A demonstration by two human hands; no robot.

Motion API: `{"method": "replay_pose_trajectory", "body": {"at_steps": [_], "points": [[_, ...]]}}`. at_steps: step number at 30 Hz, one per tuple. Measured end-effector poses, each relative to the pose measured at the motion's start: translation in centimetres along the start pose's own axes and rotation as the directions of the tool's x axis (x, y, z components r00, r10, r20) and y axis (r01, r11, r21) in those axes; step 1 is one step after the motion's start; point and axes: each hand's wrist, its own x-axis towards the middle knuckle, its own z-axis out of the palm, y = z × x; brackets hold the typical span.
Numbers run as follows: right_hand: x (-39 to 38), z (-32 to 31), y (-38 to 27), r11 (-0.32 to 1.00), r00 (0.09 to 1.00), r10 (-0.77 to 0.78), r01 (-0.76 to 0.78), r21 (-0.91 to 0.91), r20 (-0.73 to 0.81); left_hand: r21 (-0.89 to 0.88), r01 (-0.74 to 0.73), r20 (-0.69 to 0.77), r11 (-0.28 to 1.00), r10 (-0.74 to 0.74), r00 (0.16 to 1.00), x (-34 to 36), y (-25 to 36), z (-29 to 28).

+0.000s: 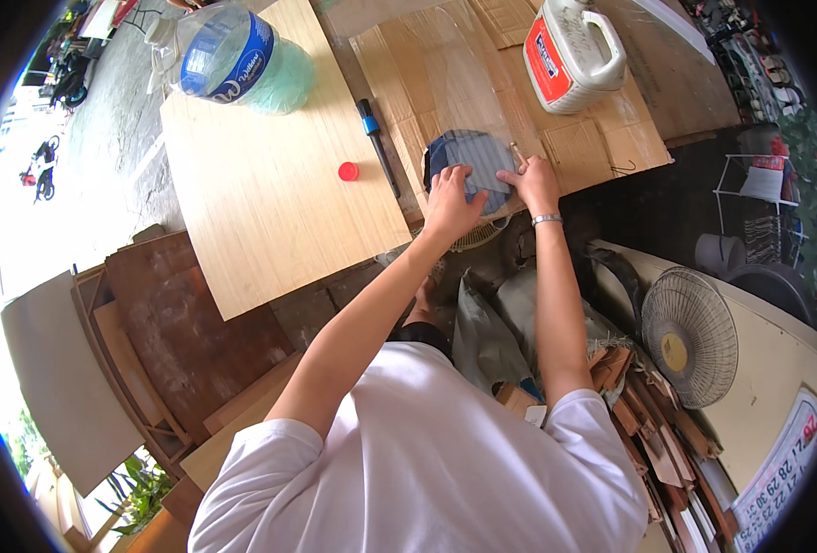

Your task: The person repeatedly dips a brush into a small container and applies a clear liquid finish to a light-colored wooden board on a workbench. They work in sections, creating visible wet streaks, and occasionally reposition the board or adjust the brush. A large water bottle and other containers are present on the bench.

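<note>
My left hand [455, 195] rests on a dark blue, rounded, flat piece [466, 149] at the near edge of the cardboard-covered surface, its fingers curved and apart. The piece looks covered by clear plastic. My right hand [533, 182] is at its right side, thumb touching it, fingers closed round a thin light stick [516, 155]. A black tool with a blue band [376, 142] and a red cap [348, 171] lie to the left of my hands.
A pale board [242, 203] carries a large plastic bottle [252, 74]. A white jug [565, 64] stands on the cardboard [408, 74]. Below are a fan [690, 336] and stacked wood scraps [657, 442]; plywood panels [178, 341] lean at left.
</note>
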Motion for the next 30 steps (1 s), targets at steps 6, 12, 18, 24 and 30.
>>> {"method": "replay_pose_trajectory", "body": {"at_steps": [6, 12, 18, 24, 30], "points": [[1.2, -1.5, 1.3, 0.919, 0.994, 0.026, -0.067, 0.389, 0.11, -0.157, 0.058, -0.065, 0.986, -0.069, 0.996, -2.1, -1.9, -1.5], [1.7, -3.7, 1.3, 0.748, 0.945, -0.071, -0.161, 0.643, 0.319, -0.424, 0.245, 0.038, 0.872, -0.253, 0.967, -7.1, -3.8, -5.1], [1.4, -4.9, 0.2, 0.728, 0.861, -0.167, -0.22, 0.649, 0.48, -0.391, 0.376, 0.167, 0.84, -0.336, 0.927, -12.4, -6.0, -9.0], [-2.5, -3.5, -1.1, 0.495, 0.862, -0.291, -0.236, 0.836, 0.415, -0.476, 0.427, 0.192, 0.769, -0.384, 0.903, -16.3, -9.2, -10.6], [-12.7, -0.9, -5.2, 0.37, 0.895, -0.307, -0.202, 0.907, 0.325, -0.677, 0.437, 0.244, 0.592, -0.379, 0.892, -20.1, -11.1, -13.1]]}}
